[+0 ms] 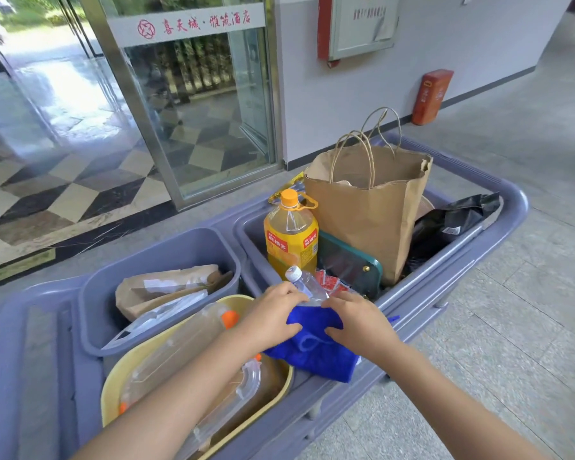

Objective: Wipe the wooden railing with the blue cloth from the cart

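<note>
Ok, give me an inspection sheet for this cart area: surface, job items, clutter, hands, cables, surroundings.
Surface: grey cart with open bins, all crowded.
Job's things: blue cloth on the cart's near edge; no wooden railing in view.
Clutter: orange bottle, paper bag, black bag, small clear bottle, yellow tub holding empty plastic bottles.
Hands: left hand and right hand both grip the cloth.
Cables: nothing seen.
Surroundings: glass door at left, grey wall, red box on the floor, tiled floor.
</note>
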